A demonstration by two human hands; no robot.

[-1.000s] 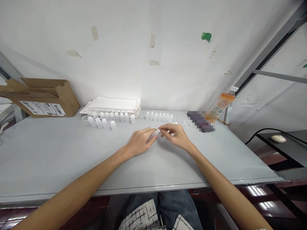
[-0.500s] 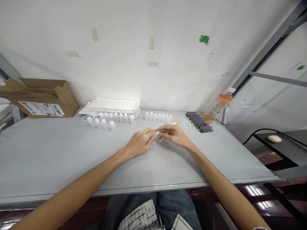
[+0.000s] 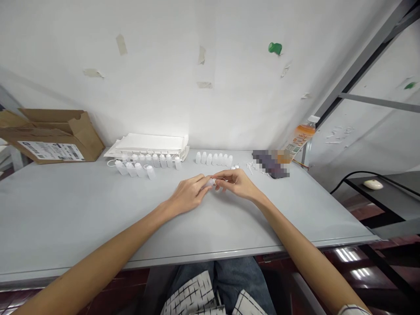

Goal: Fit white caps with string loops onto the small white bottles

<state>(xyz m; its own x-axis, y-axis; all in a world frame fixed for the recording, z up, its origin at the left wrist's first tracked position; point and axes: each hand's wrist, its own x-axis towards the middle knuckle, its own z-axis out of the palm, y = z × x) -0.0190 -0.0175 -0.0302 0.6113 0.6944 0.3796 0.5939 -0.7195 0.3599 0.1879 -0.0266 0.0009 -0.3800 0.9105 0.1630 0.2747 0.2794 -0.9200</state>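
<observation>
A small translucent squeeze bottle (image 3: 208, 183) lies in the fingers of my left hand (image 3: 189, 193), its top pointing right. My right hand (image 3: 236, 183) is closed at the bottle's top, where a thin white strap loops; the exact grip of the fingertips is partly hidden. Several capped bottles (image 3: 163, 161) stand behind and to the left, a few of them (image 3: 150, 172) nearer to me. Another row of bottles (image 3: 214, 159) without long tips stands behind my hands. Small white parts (image 3: 250, 168) lie to the right of that row.
An open cardboard box (image 3: 62, 140) sits at the back left, beside stacked white sheets (image 3: 147, 144). A dark, pixelated flat object (image 3: 269, 164) and an orange drink bottle (image 3: 300, 138) are at the back right. The grey table (image 3: 229, 236) ends before my lap.
The whole view has shifted slightly, with the scene moving a little left. Both hands remain together at the small bottle, with hardly any change in their grip.
</observation>
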